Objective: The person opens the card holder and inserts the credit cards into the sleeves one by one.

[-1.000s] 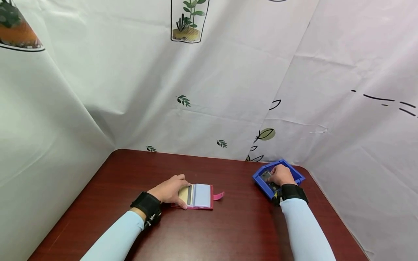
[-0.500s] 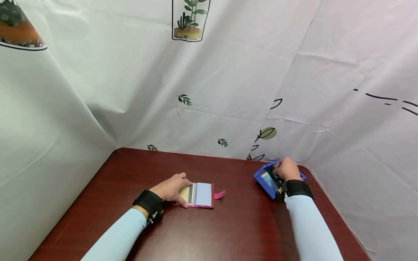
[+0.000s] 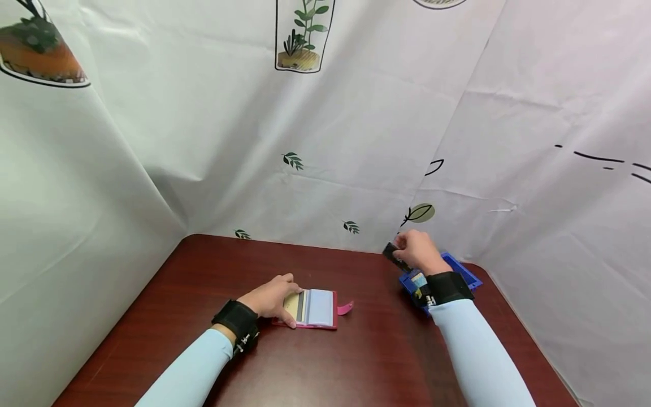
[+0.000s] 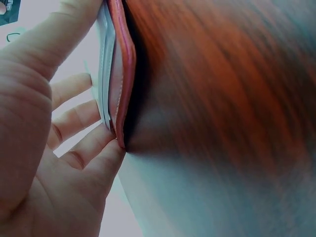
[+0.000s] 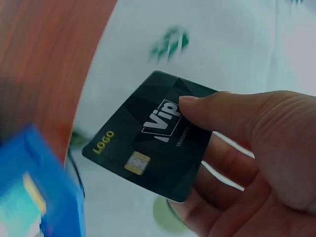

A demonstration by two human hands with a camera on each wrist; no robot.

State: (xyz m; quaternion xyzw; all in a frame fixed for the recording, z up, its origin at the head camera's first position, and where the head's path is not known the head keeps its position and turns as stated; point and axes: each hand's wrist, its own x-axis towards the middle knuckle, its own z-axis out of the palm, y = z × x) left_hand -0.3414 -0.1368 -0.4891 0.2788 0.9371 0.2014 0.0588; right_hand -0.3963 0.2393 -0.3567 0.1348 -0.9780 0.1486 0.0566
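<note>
A black card point(image 5: 126, 126) with "Vip" and "LOGO" printing and a gold chip is pinched between thumb and fingers of my right hand point(image 3: 419, 250). In the head view this card point(image 3: 393, 255) is tilted, above the far left side of a blue tray point(image 3: 464, 272). My left hand point(image 3: 273, 298) holds an opened pink-red card holder point(image 3: 321, 308) by its left half, on the table. Its thumb lies at the near edge and its fingers at the far edge. Clear sleeves and a yellowish card point(image 3: 292, 305) show inside the holder.
The dark red wooden table point(image 3: 325, 367) extends around both hands. White printed cloth point(image 3: 229, 141) hangs behind it and at both sides. A pink strap point(image 3: 345, 308) sticks out from the holder's right side. More cards point(image 3: 419, 281) lie in the blue tray, partly hidden by the right wrist.
My right hand has lifted the black card out of the blue tray and moved it up and to the left. The left hand stays on the card holder.
</note>
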